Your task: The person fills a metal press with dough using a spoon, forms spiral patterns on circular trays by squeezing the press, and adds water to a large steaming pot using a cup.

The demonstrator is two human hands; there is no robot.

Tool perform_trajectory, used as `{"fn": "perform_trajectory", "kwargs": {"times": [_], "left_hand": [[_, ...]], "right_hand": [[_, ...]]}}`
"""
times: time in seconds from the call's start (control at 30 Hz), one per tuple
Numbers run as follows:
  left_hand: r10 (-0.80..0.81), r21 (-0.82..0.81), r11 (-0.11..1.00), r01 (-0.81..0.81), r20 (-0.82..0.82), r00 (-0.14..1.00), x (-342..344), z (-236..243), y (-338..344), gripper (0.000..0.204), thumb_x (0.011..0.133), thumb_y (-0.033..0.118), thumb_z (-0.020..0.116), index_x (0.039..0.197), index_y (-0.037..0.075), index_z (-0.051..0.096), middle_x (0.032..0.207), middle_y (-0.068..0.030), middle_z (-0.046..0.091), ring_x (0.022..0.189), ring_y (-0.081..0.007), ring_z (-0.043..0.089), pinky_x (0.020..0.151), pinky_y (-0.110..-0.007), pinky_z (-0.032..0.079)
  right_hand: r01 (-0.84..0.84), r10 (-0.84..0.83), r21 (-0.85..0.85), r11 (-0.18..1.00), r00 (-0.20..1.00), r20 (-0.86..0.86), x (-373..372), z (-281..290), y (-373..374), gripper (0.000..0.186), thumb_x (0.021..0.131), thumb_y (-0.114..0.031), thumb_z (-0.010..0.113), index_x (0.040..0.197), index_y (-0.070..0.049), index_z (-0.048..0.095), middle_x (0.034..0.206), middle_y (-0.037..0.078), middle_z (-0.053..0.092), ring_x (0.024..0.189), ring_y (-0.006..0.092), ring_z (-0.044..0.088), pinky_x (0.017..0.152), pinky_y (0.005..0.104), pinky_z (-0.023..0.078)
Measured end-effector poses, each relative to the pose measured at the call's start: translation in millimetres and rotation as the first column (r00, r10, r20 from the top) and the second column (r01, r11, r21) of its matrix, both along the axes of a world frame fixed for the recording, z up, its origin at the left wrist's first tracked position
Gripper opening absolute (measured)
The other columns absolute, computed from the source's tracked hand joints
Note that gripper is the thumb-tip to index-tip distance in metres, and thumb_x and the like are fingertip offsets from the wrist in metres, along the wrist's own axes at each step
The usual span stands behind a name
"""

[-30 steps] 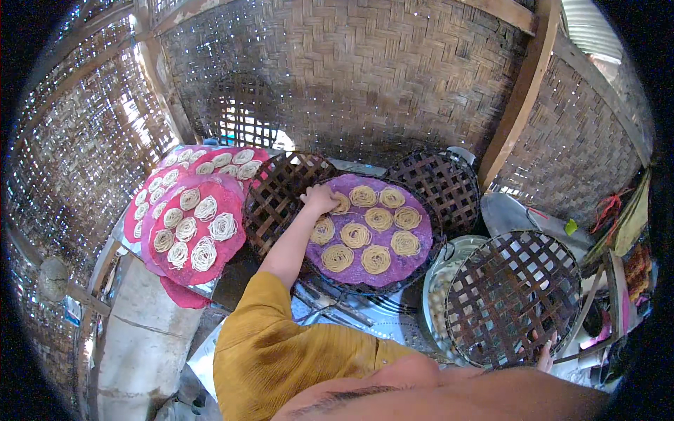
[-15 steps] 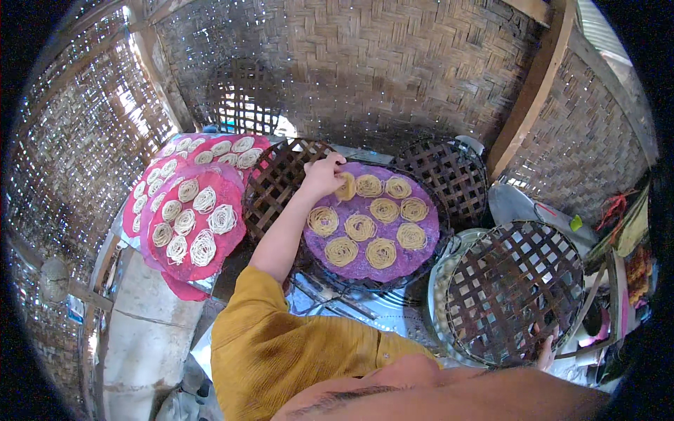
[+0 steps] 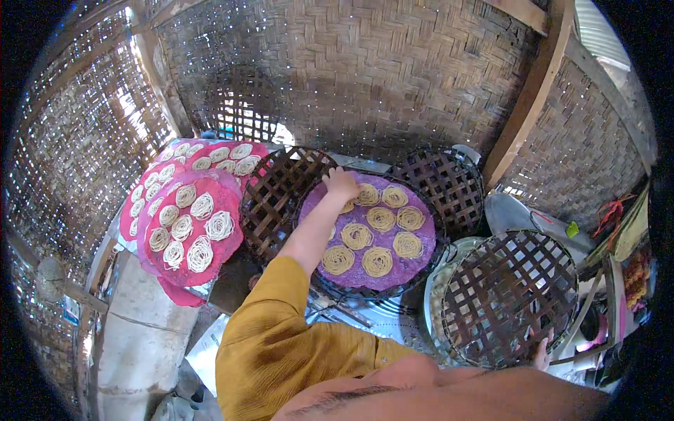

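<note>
Noodle coil (image 3: 347,208): likely light, soft; cradle its rim. Your left grip (image 3: 341,185): cannot tell; right grip (image 3: 542,355): clamped on lattice tray (image 3: 511,298).

Tan noodle coils (image 3: 377,262), flat, spiralled, on purple sheet (image 3: 402,269)

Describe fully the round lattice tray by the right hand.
The round lattice tray looks woven from flat, dark brown strips, perhaps bamboo, with squarish gaps and a narrow dark rim. It partly covers a wide basin in this view; whether it rests there is unclear. The right hand holds its near right edge.
</note>
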State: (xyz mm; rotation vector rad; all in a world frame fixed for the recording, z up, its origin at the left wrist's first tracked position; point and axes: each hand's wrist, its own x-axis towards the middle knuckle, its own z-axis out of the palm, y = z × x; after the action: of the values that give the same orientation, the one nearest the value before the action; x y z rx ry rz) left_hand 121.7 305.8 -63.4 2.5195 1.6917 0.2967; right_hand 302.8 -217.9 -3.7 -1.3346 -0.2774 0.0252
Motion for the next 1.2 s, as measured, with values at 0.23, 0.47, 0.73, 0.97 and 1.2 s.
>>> {"fn": "perform_trajectory", "kwargs": {"times": [0.23,0.47,0.73,0.97,1.2], "left_hand": [[-0.369,-0.279,0.894,0.351,-0.013,0.929,27,-5,16,0.042,0.069,0.031,0.054,0.103,0.007,0.059,0.099,-0.0147,0.057,0.096,-0.0303,0.054,0.083,-0.046,0.039],[0.001,-0.048,0.999,-0.003,-0.028,1.0,20,-7,20,0.057,0.065,0.048,0.059,0.105,0.007,0.057,0.115,-0.0108,0.047,0.11,-0.03,0.041,0.087,-0.046,0.036],[-0.383,-0.233,0.881,0.413,0.161,0.909,29,-5,25,0.039,0.061,0.027,0.065,0.097,0.014,0.058,0.09,-0.0121,0.06,0.09,-0.0295,0.057,0.081,-0.042,0.042],[-0.325,0.251,0.932,0.263,0.25,0.912,28,24,11,0.046,0.063,0.024,0.065,0.105,0.016,0.049,0.088,-0.0084,0.061,0.086,-0.0295,0.057,0.077,-0.046,0.036],[-0.417,0.076,0.907,0.414,0.027,0.908,16,13,1,0.055,0.068,0.035,0.065,0.117,0.018,0.047,0.105,-0.0099,0.058,0.101,-0.0283,0.052,0.086,-0.047,0.03]], "right_hand": [[0.059,-0.059,0.005,0.998,0.997,-0.047,-16,15,5,0.044,0.083,-0.024,0.049,0.121,-0.004,0.043,0.097,0.015,0.057,0.073,0.0177,0.055,0.048,0.0233,0.042],[0.027,-0.026,0.01,1.0,0.999,-0.033,-10,7,8,0.045,0.082,-0.025,0.05,0.12,-0.003,0.043,0.095,0.014,0.058,0.068,0.0164,0.054,0.049,0.0231,0.042],[0.034,-0.033,0.014,0.999,0.999,-0.031,-9,6,10,0.044,0.082,-0.024,0.05,0.12,-0.004,0.045,0.093,0.012,0.058,0.068,0.0139,0.054,0.047,0.0218,0.042],[0.045,-0.044,0.017,0.999,0.998,-0.045,-11,8,12,0.043,0.081,-0.025,0.052,0.118,-0.003,0.047,0.092,0.012,0.058,0.068,0.0147,0.054,0.047,0.0229,0.041],[0.021,-0.019,0.03,0.999,0.998,-0.052,-5,2,3,0.047,0.08,-0.025,0.053,0.12,-0.002,0.045,0.093,0.015,0.057,0.069,0.0173,0.055,0.048,0.0236,0.042]]}}
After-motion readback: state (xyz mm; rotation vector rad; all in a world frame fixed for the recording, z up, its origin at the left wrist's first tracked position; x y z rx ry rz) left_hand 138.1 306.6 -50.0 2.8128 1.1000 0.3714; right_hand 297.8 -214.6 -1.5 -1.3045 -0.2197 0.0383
